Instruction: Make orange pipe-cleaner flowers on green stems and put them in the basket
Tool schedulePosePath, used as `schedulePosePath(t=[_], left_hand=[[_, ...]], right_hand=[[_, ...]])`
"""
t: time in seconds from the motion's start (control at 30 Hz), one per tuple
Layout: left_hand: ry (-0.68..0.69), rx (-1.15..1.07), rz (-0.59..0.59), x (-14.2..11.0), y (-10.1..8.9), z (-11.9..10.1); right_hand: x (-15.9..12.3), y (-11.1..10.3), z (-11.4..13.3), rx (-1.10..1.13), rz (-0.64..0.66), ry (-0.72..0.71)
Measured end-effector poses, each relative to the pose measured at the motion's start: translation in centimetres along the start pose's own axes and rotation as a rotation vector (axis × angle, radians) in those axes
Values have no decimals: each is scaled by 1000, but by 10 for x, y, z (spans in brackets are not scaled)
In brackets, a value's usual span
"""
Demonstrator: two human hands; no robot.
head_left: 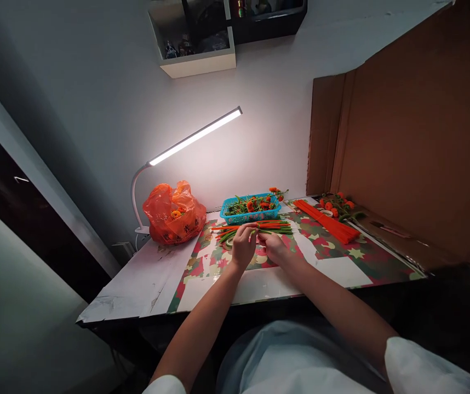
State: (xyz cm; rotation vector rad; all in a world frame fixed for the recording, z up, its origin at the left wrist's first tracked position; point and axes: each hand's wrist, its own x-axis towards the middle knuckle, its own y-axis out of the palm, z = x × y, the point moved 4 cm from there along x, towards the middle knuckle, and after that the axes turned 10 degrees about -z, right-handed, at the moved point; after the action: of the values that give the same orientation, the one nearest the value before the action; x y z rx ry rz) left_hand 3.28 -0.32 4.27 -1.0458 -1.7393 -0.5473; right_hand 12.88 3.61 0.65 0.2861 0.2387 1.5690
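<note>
Head view: left hand (244,246) and right hand (275,248), fingers bent toward each other, any grip too small to tell; orange and green stems (278,224) lie on the tabletop (136,279) just beyond, liable to scatter if a knuckle sweeps them.

The single view looks from the person's head, forward and down over the left hand (244,247) and right hand (275,247), across the worktop (144,284) to the wall (271,120), wide enough to include shelves (198,67) above and the wearer's shirt (296,361) below.
</note>
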Motion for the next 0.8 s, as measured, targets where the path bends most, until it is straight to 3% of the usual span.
schedulePosePath(t=[0.1,0.17,0.27,0.37,0.47,0.63,0.8], left_hand=[[-18,-15,26,-1,0,3],[-122,-59,-2,-1,-1,10],[-393,-170,-60,-2,-2,26],[-706,-371,-34,-4,2,40],[-878,-490,6,-5,3,44],[-932,-637,104,-6,6,38],[-846,-666,196,-7,9,36]], right_hand=[[-5,1,-2,91,143,244],[-8,-2,-2,95,157,275],[-7,-12,3,21,17,129],[-4,-23,12,-22,-186,-89],[-4,-28,21,-68,-289,-246],[-13,-16,31,-253,-128,-467],[-19,-15,33,-264,-148,-462]])
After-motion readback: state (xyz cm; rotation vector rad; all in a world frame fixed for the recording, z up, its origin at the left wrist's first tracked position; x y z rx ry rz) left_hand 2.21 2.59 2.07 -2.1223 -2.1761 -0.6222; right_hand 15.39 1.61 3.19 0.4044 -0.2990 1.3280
